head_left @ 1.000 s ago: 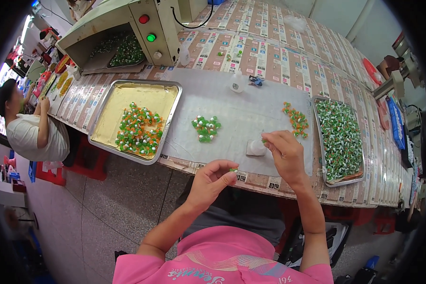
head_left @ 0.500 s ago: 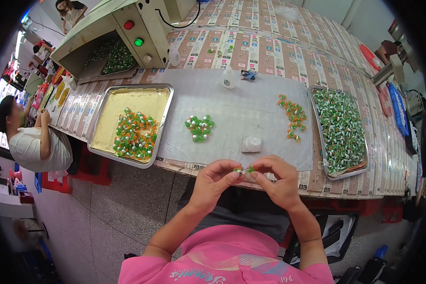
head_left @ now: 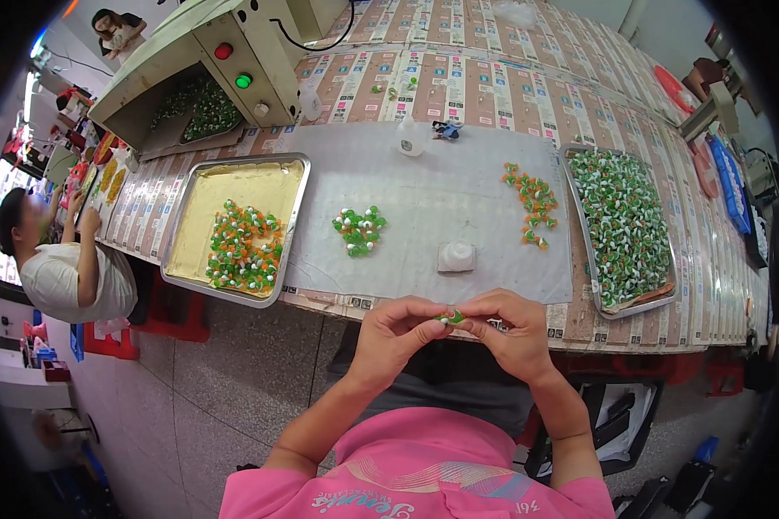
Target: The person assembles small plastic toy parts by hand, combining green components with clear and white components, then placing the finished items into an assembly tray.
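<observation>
Just off the table's near edge, my left hand and my right hand meet, thumbs and forefingers pinched on a small green plastic piece with some white and orange on it. The fingertips hide most of it, and I cannot make out whether it is one part or two. Beyond my hands, on a white sheet, stands a small white block with a rounded top. A cluster of green and white pieces lies to the left. Orange and green pieces lie scattered to the right.
A metal tray at left holds orange, green and white pieces on a yellowish liner. Another tray at right is full of similar pieces. A squeeze bottle stands farther back. Behind it at left is a beige machine. A co-worker sits at far left.
My two hands have come together, and the small pieces held apart in them now touch at the fingertips. The whole view has shifted slightly.
</observation>
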`<state>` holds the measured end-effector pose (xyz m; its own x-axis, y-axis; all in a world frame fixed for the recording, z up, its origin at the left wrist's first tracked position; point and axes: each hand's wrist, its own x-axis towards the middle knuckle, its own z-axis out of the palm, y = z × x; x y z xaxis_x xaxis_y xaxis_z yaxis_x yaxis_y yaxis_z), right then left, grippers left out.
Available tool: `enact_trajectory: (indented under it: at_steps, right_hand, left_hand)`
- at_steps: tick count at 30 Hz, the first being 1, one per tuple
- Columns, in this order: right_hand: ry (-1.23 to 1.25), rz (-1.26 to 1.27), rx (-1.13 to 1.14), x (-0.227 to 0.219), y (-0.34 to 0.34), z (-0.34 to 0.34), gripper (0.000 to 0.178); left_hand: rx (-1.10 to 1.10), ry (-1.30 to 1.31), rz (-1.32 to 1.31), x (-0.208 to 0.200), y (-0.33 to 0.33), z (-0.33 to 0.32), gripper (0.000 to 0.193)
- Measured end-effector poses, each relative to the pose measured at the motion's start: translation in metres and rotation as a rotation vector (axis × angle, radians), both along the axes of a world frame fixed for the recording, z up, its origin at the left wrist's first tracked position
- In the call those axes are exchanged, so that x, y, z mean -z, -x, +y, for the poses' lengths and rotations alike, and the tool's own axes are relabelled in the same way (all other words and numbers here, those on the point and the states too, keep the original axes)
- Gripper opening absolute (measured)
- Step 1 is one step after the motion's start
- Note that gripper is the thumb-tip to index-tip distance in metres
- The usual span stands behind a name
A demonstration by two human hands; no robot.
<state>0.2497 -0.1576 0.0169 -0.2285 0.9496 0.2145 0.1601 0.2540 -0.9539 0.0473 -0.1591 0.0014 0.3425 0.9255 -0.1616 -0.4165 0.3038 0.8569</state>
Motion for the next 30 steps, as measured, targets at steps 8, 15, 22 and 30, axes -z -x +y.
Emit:
enact_trajectory:
  at_steps: [8, 15, 22, 30]
  right_hand:
    - [-0.013, 0.206, -0.074, 0.013, -0.005, -0.005, 0.024]
    - [0.033, 0.273, -0.090, 0.018, 0.001, -0.007, 0.027]
    - [-0.122, 0.025, -0.011, 0.000, -0.007, -0.004, 0.024]
    - [-0.288, -0.542, 0.499, 0.004, -0.086, 0.028, 0.025]
  left_hand:
    - [-0.029, -0.183, 0.164, 0.004, -0.005, -0.003, 0.016]
    - [-0.046, -0.224, 0.132, 0.003, 0.001, -0.007, 0.017]
    - [-0.009, -0.260, 0.193, -0.016, -0.001, 0.001, 0.020]
    - [-0.698, -0.596, 0.986, -0.014, 0.101, 0.044, 0.019]
